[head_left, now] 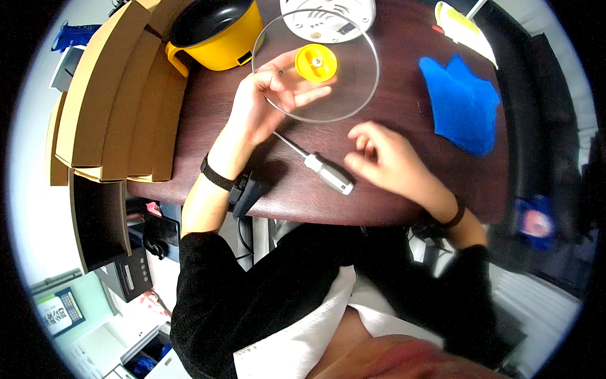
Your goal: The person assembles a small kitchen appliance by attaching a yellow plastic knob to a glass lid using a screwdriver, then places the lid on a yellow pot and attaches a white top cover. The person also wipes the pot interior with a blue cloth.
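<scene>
A round glass lid [350,95] with a clear rim is tilted up over the table in my left hand [271,95]. My left fingers show through the glass, closed in around the yellow knob [307,65] at its middle. A small metal screw head sits in the knob's centre. My right hand [388,158] hovers to the right, below the lid, slightly blurred. Its fingers are loosely bent, with a gap between thumb and forefinger and nothing visible in them. Between my hands a screwdriver [328,174] with a grey and white handle lies on the table, its shaft pointing toward my left wrist.
A yellow pot [230,44] with a dark inside stands at the back left, beside cardboard boxes [120,95]. Behind the lid is a white appliance base [366,12]. A blue cloth [464,104] and a white-and-yellow object [464,28] lie on the right of the dark table [214,126].
</scene>
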A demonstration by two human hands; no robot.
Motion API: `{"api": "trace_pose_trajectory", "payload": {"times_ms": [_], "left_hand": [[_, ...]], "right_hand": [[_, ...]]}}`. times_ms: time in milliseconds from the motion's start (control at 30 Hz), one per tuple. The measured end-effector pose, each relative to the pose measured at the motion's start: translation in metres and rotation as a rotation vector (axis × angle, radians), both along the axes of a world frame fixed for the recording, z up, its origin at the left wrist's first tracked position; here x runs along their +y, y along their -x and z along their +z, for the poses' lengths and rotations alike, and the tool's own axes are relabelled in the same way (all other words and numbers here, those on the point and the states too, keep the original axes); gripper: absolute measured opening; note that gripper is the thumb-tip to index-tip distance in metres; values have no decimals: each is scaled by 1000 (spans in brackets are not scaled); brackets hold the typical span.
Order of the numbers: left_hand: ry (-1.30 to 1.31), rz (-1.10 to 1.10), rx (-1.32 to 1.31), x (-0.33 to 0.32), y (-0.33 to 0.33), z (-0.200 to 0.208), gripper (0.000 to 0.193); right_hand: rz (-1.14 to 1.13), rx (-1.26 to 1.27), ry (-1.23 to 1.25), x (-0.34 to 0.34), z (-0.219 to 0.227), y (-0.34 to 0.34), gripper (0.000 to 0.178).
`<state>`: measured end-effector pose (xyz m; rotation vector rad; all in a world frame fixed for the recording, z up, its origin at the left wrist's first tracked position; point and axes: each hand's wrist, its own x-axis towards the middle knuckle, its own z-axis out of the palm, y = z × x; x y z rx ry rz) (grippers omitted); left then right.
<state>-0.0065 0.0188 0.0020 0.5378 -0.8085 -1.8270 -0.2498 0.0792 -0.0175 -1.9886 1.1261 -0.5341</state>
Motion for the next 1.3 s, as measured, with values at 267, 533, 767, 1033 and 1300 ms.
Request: {"api": "trace_pose_trajectory", "payload": {"times_ms": [267, 533, 767, 1033, 1300], "left_hand": [[19, 29, -72, -9, -10, 1, 74], [75, 83, -113, -15, -16, -12, 71], [-24, -76, 5, 5, -2, -7, 75], [34, 98, -228, 14, 12, -8, 79], [34, 41, -233, 22, 16, -5, 75]], "right_hand": [[266, 399, 249, 12, -8, -28, 37], [260, 27, -208, -7, 21, 39, 13], [-123, -181, 102, -22, 33, 78, 14], [-225, 55, 483, -19, 22, 73, 28], [-185, 111, 594, -18, 18, 66, 33]]}}
